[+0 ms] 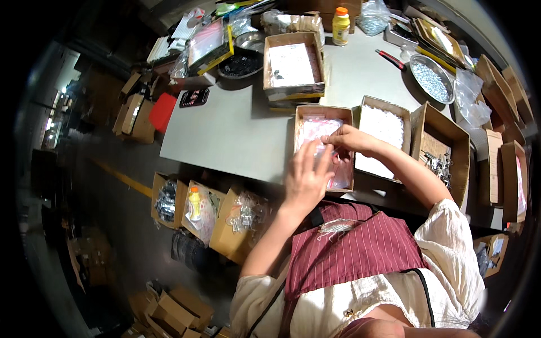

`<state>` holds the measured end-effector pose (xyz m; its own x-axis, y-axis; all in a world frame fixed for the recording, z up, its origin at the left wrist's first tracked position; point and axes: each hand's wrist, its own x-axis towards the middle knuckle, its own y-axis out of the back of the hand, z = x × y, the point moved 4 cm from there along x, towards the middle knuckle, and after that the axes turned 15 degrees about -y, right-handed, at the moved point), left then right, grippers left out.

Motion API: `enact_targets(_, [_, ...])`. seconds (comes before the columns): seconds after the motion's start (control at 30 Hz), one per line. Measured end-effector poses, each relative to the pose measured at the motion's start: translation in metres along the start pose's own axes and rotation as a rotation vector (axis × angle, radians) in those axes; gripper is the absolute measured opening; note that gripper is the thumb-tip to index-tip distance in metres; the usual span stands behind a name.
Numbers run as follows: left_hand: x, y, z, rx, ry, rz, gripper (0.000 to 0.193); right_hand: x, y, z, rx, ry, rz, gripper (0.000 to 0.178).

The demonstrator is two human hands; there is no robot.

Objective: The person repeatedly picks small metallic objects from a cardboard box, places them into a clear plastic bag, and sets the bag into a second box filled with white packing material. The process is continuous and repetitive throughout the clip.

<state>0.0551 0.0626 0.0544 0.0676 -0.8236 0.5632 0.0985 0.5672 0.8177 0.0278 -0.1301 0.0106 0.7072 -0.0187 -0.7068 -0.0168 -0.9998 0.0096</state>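
Note:
Both hands are over an open cardboard box (348,118) at the near edge of the table, with clear plastic bags (340,179) inside. My left hand (307,177) is at its left side, fingers stretched out and apart above the bags. From the right, my right hand (348,139) reaches in with bent fingers pressed together. Its fingertips are among the bags, and what they grip is hidden. Just right of this box stands a box of small white pieces (382,127). Beyond it, another box holds loose metal parts (438,166).
Farther back are a cardboard box with white paper (291,63), a yellow bottle (340,28) and a red-handled pan (431,78) of small pale pieces. A dark phone-like slab (194,97) lies at left. Filled cartons (225,239) stand below the table's left front edge.

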Motion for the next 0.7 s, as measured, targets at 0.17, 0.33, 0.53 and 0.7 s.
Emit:
enact_targets(0.17, [0.021, -0.026, -0.004, -0.235, -0.098, 0.086, 0.036, -0.027, 0.033, 0.024, -0.038, 0.079, 0.216, 0.053])
enact_targets(0.33, [0.011, -0.066, -0.021, -0.395, 0.097, -0.070, 0.030, -0.035, 0.098, 0.076, -0.725, 0.254, 0.847, 0.037])
enact_targets(0.53, [0.027, -0.072, -0.010, -0.481, 0.131, -0.132, 0.015, -0.017, 0.045, 0.104, -0.950, 0.247, 0.651, 0.035])
enact_targets(0.7, [0.038, -0.066, -0.014, -0.489, 0.112, -0.120, 0.005, -0.034, 0.087, 0.096, -0.663, 0.292, 0.757, 0.016])
